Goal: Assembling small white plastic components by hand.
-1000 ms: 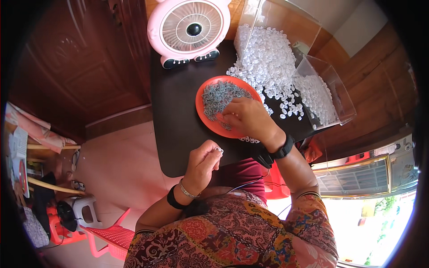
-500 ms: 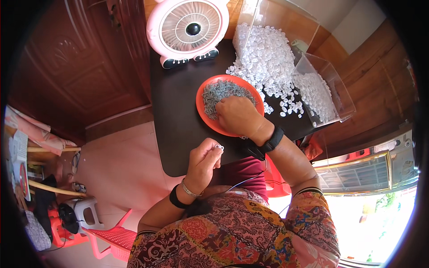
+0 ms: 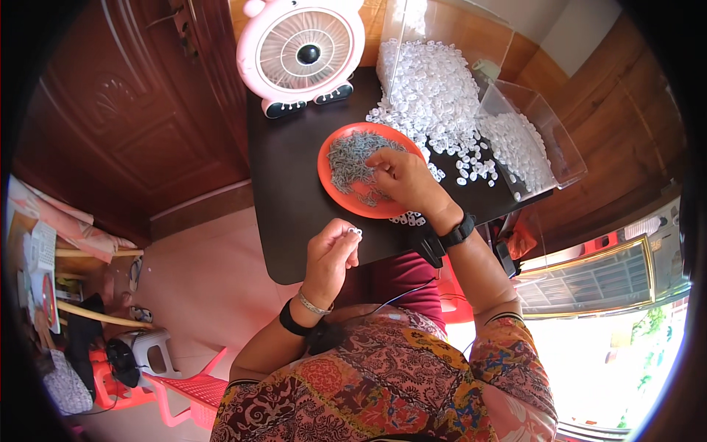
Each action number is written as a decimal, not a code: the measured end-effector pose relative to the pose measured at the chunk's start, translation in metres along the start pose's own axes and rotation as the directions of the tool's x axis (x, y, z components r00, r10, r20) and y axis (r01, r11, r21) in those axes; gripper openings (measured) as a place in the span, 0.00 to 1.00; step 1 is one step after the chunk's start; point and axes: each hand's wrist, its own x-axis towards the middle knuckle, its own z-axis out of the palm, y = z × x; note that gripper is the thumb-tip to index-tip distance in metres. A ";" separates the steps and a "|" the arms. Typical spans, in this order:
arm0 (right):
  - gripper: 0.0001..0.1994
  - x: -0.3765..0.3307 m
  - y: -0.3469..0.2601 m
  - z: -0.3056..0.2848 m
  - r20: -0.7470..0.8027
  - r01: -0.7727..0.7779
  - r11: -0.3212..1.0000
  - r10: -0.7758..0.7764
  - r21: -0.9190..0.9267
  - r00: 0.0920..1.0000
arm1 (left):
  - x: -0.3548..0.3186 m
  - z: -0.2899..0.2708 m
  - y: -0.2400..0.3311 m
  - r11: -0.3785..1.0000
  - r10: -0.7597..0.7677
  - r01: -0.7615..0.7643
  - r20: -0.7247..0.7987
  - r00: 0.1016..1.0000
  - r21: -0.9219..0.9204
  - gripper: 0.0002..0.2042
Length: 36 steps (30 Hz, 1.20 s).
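Note:
My left hand [image 3: 329, 256] is closed near the table's front edge, pinching a small white plastic piece with holes [image 3: 356, 232] between thumb and forefinger. Over the right half of an orange plate [image 3: 325, 184] is my right hand [image 3: 406, 183], its fingers curled together in a pinch. Whatever it holds is too small to make out. Many small grey metal screws [image 3: 347, 156] lie heaped on the plate, thinner toward its near side. More white pieces [image 3: 410, 219] rest on the table just beyond the plate's near right rim, partly beside my right wrist.
A big heap of white plastic pieces [image 3: 438, 92] spills from a clear box at the back right. Another clear bin [image 3: 565, 158] holds more. A pink fan [image 3: 305, 55] stands at the back left of the dark table [image 3: 283, 214]. A red chair [image 3: 193, 384] is at lower left.
My right hand has drawn up out of the screws, with its thumb and fingers now showing. A bare patch of plate appears where it was. The left hand keeps its white piece.

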 end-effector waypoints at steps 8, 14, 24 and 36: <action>0.06 -0.027 -0.009 -0.005 -0.020 -0.126 0.801 0.170 0.586 0.985 | 0.000 0.006 -0.003 0.995 0.020 -0.016 -0.048 0.999 0.094 0.08; 0.10 -0.089 -0.021 -0.011 -0.290 -0.052 0.907 0.188 0.417 0.938 | 0.001 0.009 -0.009 0.990 0.073 -0.066 -0.053 0.996 0.128 0.07; 0.15 -0.171 -0.040 -0.026 -0.367 -0.094 0.944 0.212 0.315 0.906 | 0.003 0.011 -0.011 0.972 0.127 -0.121 -0.014 0.992 0.201 0.07; 0.12 -0.224 -0.048 -0.048 -0.495 0.056 0.929 0.143 0.365 0.857 | 0.006 0.011 -0.010 0.964 0.166 -0.161 -0.008 0.986 0.210 0.08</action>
